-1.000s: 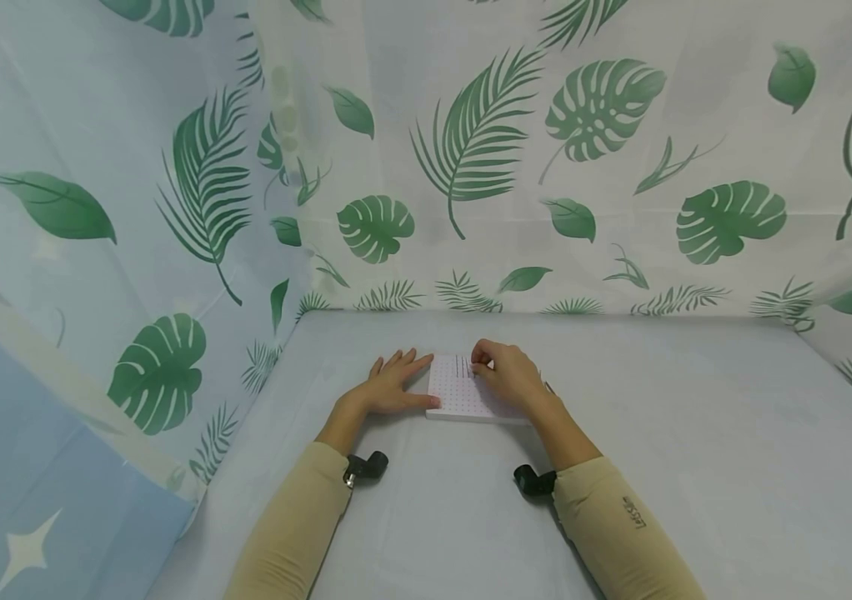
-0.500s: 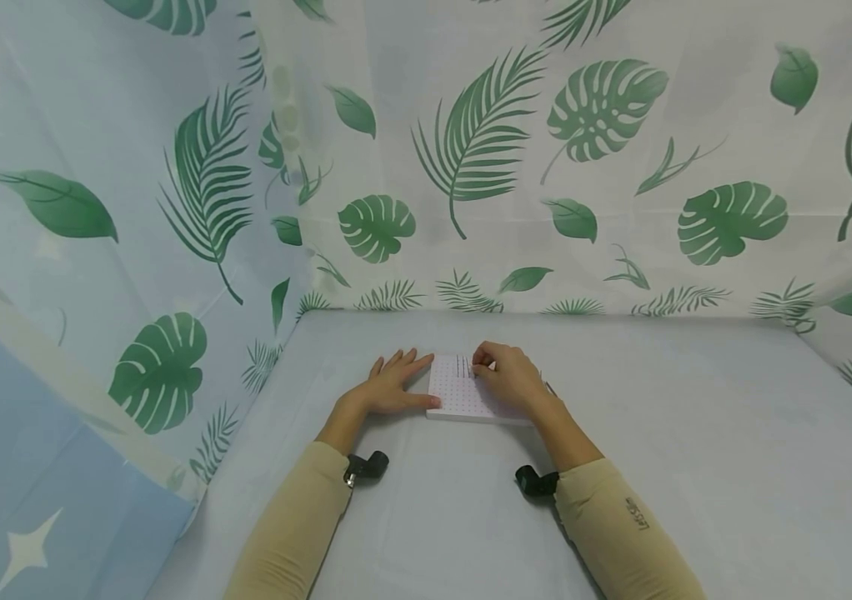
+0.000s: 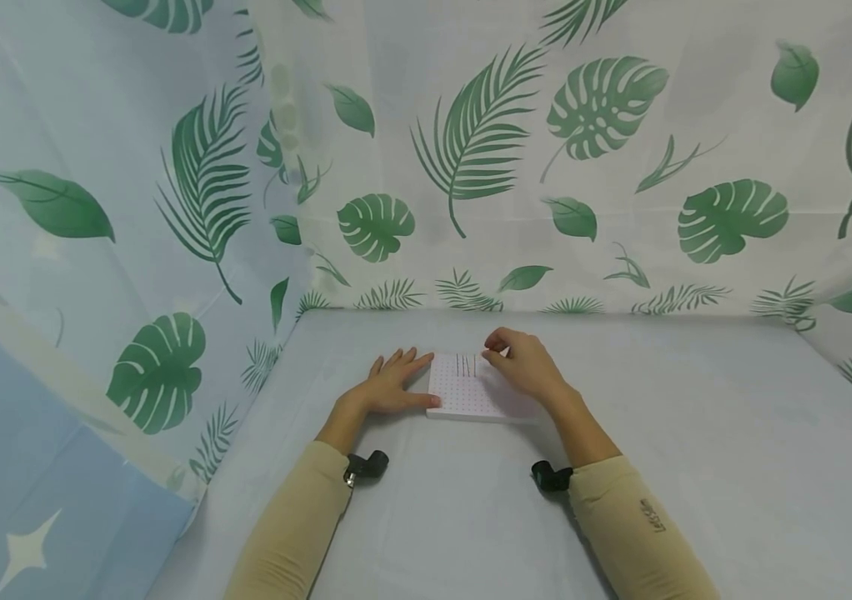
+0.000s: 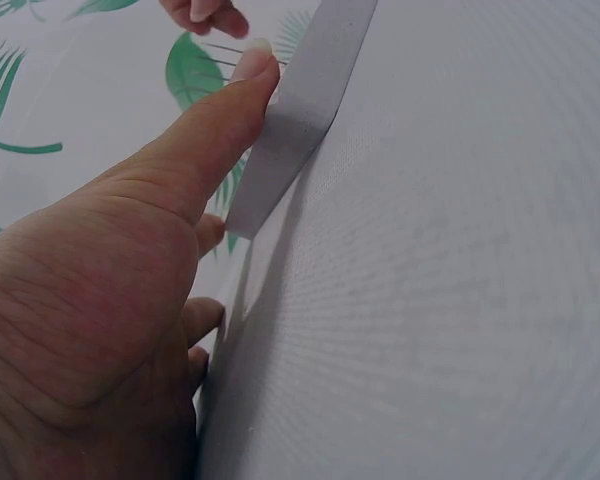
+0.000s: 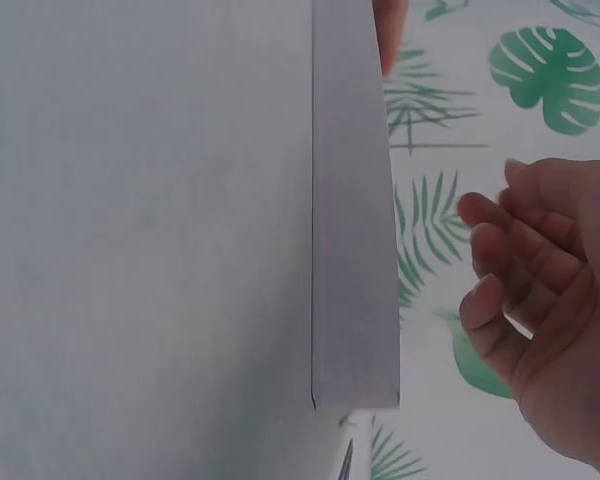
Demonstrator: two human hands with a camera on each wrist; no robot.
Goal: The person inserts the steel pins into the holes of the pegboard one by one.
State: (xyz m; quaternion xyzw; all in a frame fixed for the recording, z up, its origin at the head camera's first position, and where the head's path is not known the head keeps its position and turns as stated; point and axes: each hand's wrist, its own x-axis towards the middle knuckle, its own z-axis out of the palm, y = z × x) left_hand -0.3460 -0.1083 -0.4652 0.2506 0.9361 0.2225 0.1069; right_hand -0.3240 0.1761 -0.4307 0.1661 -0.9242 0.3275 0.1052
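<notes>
A white board with a grid of small pinkish dots lies flat on the table. Several thin dark sticks stand in a row near its back left. My left hand lies spread at the board's left side, its thumb on the front corner and its index finger by the back corner. My right hand hovers over the board's back right part. The right wrist view shows the fingers of this hand loosely bent with nothing between them, apart from the standing sticks.
A pale cloth covers the table. Dark pointed pieces show just past the board's right end in the right wrist view. Leaf-printed curtains hang behind and to the left.
My right hand has let go of the rightmost stick, which now stands in view with the others. It has lifted away up and to the right. My left hand has not moved.
</notes>
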